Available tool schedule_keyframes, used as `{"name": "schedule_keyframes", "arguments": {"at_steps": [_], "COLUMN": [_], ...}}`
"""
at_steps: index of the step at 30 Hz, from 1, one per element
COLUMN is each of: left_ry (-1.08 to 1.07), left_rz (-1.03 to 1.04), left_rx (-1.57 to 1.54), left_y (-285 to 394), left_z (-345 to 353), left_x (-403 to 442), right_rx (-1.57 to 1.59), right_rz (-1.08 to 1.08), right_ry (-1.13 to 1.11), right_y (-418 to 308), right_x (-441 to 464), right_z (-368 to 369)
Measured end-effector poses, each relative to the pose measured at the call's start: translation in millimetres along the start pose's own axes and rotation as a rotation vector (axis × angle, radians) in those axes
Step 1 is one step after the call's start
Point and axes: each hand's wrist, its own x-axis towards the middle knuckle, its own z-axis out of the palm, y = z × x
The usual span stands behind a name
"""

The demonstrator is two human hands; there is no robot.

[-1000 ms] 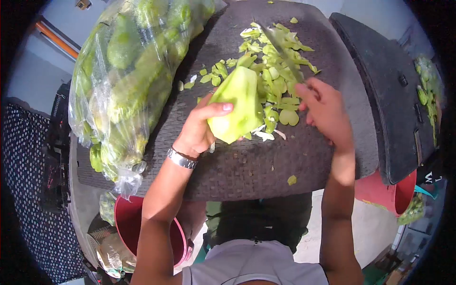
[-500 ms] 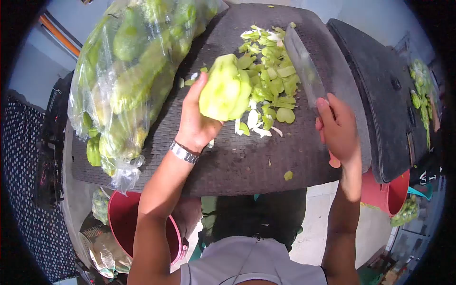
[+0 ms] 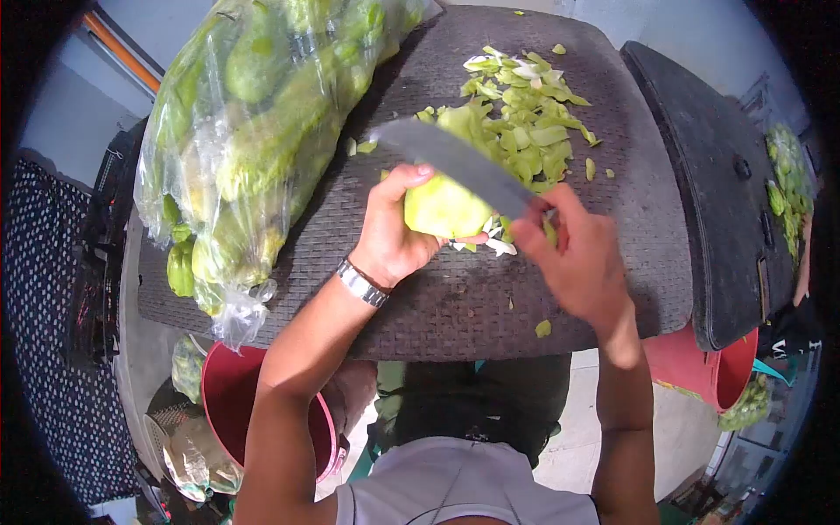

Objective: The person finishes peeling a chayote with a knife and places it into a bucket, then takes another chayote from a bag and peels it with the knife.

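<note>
My left hand [image 3: 389, 229], with a metal watch on its wrist, is closed around a pale green peeled chayote [image 3: 444, 212] above the table. In my right hand [image 3: 577, 258] is a large knife [image 3: 464, 164], its handle mostly hidden by my fingers. The blade lies slantwise over the upper part of the chayote, its tip toward the upper left; whether it touches is hard to tell. Behind the chayote spreads a heap of green and whitish peelings [image 3: 547, 136].
A clear plastic bag [image 3: 262, 157] full of chayotes covers the left of the dark woven tabletop [image 3: 455, 306]. Below the edge are a red bucket [image 3: 214, 411] at left and another red bucket [image 3: 691, 372] at right. A dark panel [image 3: 700, 192] stands right of the table.
My right hand has brought the knife from the right of the peelings leftward over the chayote. The chayote has shifted slightly right and turned in my left hand.
</note>
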Motion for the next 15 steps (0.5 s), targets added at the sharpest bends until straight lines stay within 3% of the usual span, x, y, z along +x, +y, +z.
{"name": "schedule_keyframes", "arguments": {"at_steps": [2,3,10,15], "left_ry": [0.063,-0.026,0.100,0.039], "left_rz": [0.074,0.068,0.050,0.069], "left_rx": [-0.089,-0.089,0.004,0.048], "left_y": [-7,-8,-19,-20], "left_z": [-6,-14,-40,-25], "left_x": [-4,-2,-3,-8], "right_rx": [-0.063,-0.094,-0.215,-0.155], "right_rz": [-0.106,-0.160,-0.233,-0.299], "right_ry": [0.044,0.065,0.018,-0.004], "right_y": [-1,-1,-1,5], "right_x": [0,-1,-2,1], "right_z": [7,9,5,3]}}
